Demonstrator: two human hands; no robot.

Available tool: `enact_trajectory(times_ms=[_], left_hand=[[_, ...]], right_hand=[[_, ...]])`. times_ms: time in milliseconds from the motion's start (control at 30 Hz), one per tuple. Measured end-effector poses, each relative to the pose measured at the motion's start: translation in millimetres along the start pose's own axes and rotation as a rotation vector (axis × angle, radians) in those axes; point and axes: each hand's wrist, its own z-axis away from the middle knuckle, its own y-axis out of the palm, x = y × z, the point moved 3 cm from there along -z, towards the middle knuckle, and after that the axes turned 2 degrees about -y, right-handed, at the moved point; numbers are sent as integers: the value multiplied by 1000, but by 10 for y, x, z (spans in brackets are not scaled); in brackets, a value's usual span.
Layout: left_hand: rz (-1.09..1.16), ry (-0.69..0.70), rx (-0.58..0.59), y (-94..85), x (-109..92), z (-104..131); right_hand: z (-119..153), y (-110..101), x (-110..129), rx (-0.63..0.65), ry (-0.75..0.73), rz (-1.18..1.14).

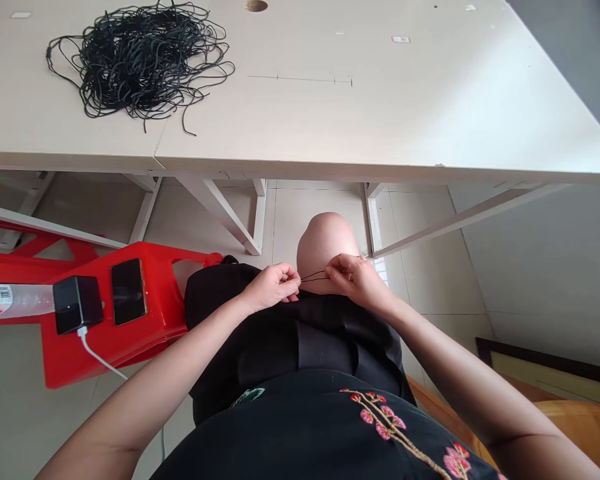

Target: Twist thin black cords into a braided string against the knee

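Both hands are together over my lap, just in front of my bare knee. A thin black cord point(313, 276) runs between them as two strands, stretched across a short gap. My left hand point(277, 285) pinches one end, its fingers curled. On the other side my right hand point(353, 277) pinches the strands between thumb and forefinger. Whatever lies inside the fingers is hidden. Up on the table, at the left, is a large tangled pile of black cord point(145, 60).
A white table point(300, 127) spans the view ahead, its front edge beyond my knee. To my left, a red plastic stool point(163, 293) bears a phone point(129, 291) and a black charger block point(77, 305) with a white cable. A clear bottle point(30, 300) lies beside the block.
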Motion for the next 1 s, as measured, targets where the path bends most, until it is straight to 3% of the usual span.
enact_trajectory(times_ms=[233, 333, 500, 700, 1000], left_hand=[[-17, 42, 40, 47, -112, 2], [-51, 95, 16, 56, -175, -6], [-84, 167, -66, 84, -217, -62], [-34, 112, -55, 179, -152, -102], [113, 27, -37, 202, -254, -29]], right_hand=[[-113, 53, 212, 210, -142, 5], [-144, 34, 235, 183, -142, -67], [-138, -4, 171, 150, -25, -57], [-77, 8, 132, 155, 72, -131], [-53, 16, 94, 116, 172, -335]])
